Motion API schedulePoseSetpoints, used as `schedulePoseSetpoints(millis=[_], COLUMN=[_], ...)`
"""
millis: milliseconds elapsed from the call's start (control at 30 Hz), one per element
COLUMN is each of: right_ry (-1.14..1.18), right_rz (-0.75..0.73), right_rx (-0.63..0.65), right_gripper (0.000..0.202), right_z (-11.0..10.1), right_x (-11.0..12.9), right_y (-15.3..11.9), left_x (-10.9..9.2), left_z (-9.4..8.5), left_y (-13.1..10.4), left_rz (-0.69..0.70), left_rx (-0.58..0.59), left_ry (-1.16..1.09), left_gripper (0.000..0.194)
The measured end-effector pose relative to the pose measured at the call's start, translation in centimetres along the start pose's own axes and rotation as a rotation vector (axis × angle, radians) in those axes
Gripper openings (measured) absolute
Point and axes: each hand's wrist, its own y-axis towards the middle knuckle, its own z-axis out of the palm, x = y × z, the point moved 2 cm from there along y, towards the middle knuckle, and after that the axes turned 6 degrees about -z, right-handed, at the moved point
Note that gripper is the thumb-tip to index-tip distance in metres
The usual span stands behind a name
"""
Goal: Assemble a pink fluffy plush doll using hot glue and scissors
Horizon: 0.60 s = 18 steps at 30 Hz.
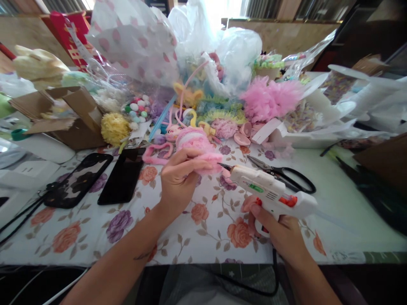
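Note:
My left hand (179, 176) pinches a strip of fuzzy pink material (208, 163) between thumb and fingers. In my right hand (276, 228) is a white hot glue gun (267, 186), gripped by its handle with the fingers near the trigger. Its dark nozzle points left and meets, or nearly meets, the end of the pink strip. Just behind my left hand lies a pink fluffy piece (192, 142) with a doll-like face (173, 132) beside it. A loop of pink pipe cleaner (152, 154) lies to the left. A clear glue stick sticks out of the gun's back.
Black-handled scissors (286, 176) lie behind the glue gun. Two phones (122, 176) rest at left, near a cardboard box (70, 114) and a yellow pompom (115, 128). Pink tulle (271, 97), plastic bags (136, 42) and craft bits crowd the back. A black cord hangs from the gun.

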Motion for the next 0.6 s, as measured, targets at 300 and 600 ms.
schedulePoseSetpoints(millis=[300,600], right_ry=[-0.020,0.009], right_rz=[0.012,0.019], right_rx=[0.014,0.012], right_gripper=[0.032,0.034], right_z=[0.09,0.44], right_x=[0.18,0.66], right_y=[0.22,0.05], left_x=[-0.25,-0.32], left_z=[0.03,-0.01], left_y=[0.00,0.02], left_rz=[0.054,0.049], left_rx=[-0.004,-0.008], left_ry=[-0.005,0.029], left_gripper=[0.030,0.027])
